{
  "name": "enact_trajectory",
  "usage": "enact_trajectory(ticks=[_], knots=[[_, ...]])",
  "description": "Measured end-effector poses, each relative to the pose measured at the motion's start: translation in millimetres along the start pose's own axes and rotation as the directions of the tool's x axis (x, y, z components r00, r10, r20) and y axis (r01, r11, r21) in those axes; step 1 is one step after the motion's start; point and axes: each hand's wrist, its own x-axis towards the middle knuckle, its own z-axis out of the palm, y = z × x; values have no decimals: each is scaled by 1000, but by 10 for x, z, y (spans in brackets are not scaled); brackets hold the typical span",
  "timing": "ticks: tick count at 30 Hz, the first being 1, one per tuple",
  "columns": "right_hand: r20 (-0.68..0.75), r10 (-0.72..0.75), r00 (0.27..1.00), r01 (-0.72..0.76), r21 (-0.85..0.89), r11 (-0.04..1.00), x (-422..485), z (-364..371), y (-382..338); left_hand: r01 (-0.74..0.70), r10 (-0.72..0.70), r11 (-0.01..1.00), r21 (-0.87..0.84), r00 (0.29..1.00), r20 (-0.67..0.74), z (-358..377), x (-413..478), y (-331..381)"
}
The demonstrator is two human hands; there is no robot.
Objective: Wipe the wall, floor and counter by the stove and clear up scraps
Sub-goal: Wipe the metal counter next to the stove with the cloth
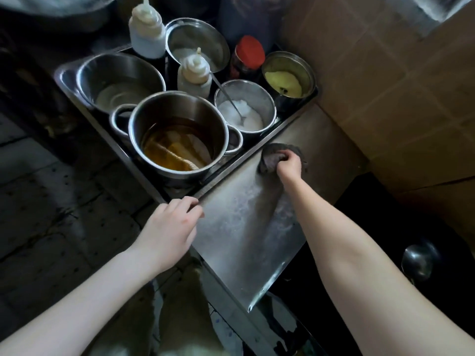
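No readable text, label, brand, number or sign shows anywhere.

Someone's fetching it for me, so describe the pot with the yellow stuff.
Find the steel tray of containers beside the steel counter. Go to its far corner, nearest the tan tiled wall, right of the red-lidded jar. The steel pot there is the only one holding yellow paste; the neighbouring pot holds white powder and a spoon.

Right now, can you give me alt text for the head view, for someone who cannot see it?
The right hand grips a crumpled grey cloth against the brushed steel counter, beside a steel tray of pots and condiment tins. The left hand rests at the counter's left corner.
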Motion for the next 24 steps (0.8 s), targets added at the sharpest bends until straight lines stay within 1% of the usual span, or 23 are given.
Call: enact_trajectory(ticks=[2,3,5,7,10,12,14,18,21,24], knots=[[-63,72,995,-65,94,993,147,62,-105,16,-16,1000,6,1000,-9,13,-12,-26],[-72,85,994,-78,100,992,191,95,-132,21,-21,1000,10,1000,-14,23,-15,-40],[-47,63,997,-62,16,998,181,141,-153,34,-34,999,9,999,-24,37,-16,-65],[7,-14,1000,15,-92,996,47,170,-133,46,-46,999,4,999,-27,51,-21,-82],[97,-143,985,156,-153,976,-302,220,-82,45,-45,999,-4,999,-30,63,-38,-93],[177,-233,956,261,-151,954,-585,261,-37,42,-42,999,1,999,-32,60,-59,-108],[272,-287,919,339,-167,926,-874,296,36,35,-35,999,6,999,-34,44,-87,-140],[409,-328,851,425,-171,889,-1422,350,221,44,-44,999,22,999,-24,-26,-159,-214],[484,-358,798,484,-161,860,-1805,381,362,58,-58,998,5,998,-16,-59,-223,-262],[548,-363,754,510,-139,849,-2124,387,478,48,-48,999,10,999,-4,-47,-271,-294]])
